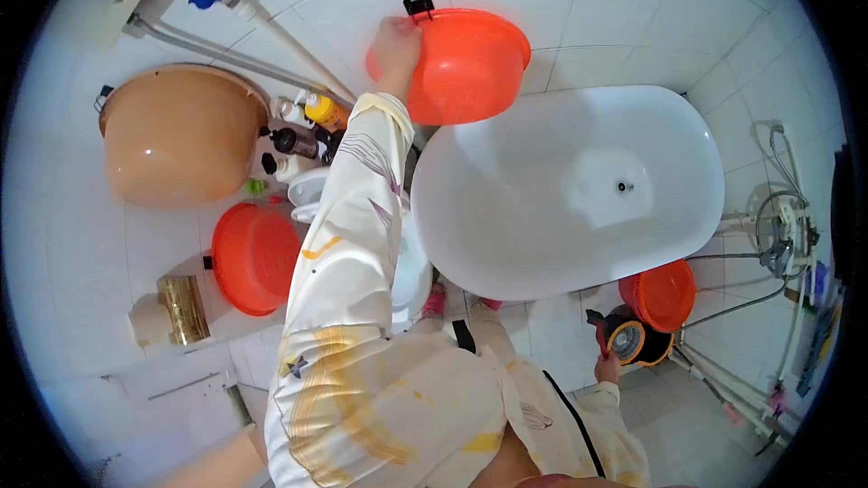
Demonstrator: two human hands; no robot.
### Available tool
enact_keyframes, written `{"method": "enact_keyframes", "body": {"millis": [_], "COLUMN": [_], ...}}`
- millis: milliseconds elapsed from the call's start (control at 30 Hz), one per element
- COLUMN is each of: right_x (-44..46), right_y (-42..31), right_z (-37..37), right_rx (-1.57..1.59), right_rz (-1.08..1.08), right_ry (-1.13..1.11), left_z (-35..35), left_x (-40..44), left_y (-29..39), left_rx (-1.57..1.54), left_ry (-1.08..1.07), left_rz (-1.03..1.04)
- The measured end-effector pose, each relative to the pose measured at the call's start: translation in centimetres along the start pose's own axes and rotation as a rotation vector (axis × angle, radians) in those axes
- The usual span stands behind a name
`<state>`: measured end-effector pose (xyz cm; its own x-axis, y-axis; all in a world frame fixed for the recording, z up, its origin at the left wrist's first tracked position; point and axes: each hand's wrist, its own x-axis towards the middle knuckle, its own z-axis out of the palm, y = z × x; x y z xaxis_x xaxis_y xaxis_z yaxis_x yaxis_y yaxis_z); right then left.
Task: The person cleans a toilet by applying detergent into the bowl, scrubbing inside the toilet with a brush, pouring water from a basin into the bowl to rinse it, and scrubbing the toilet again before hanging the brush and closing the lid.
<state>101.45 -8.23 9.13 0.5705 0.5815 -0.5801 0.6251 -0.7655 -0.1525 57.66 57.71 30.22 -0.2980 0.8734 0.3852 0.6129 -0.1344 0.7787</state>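
Observation:
My left hand (396,47), on a stretched-out arm in a pale patterned sleeve, is closed at the left rim of an orange basin (470,68). The basin hangs against the tiled wall, beside a black hook (419,6). Low on the right, my right hand (608,368) is closed round the lower end of a red and black item (599,330), whose kind I cannot make out. Just right of it is a black bucket with an orange rim (655,348) and a round metal strainer (625,341).
A white bathtub (561,190) fills the middle. At left are a tan basin (181,136), a red basin (256,259), bottles (294,142) and a gold roll (184,310). A red bucket (660,296) stands near the shower fittings (785,235) at right.

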Motion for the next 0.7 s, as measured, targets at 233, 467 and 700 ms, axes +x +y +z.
{"method": "enact_keyframes", "body": {"millis": [233, 467, 700], "right_x": [0.3, -1.5, -7.0], "right_y": [1.2, 0.2, -3.3], "right_z": [1.8, 3.4, 8.8], "right_rx": [-0.062, -0.115, -0.255], "right_rz": [-0.041, -0.019, -0.068], "right_ry": [0.097, 0.010, 0.079], "left_z": [-5.3, -16.4, -31.7], "left_x": [-3.8, -14.7, -29.0], "left_y": [-2.0, -6.8, -17.2], "left_rx": [-0.239, -0.292, -0.333], "left_ry": [-0.043, -0.197, -0.264], "left_rz": [0.013, 0.029, -0.136]}}
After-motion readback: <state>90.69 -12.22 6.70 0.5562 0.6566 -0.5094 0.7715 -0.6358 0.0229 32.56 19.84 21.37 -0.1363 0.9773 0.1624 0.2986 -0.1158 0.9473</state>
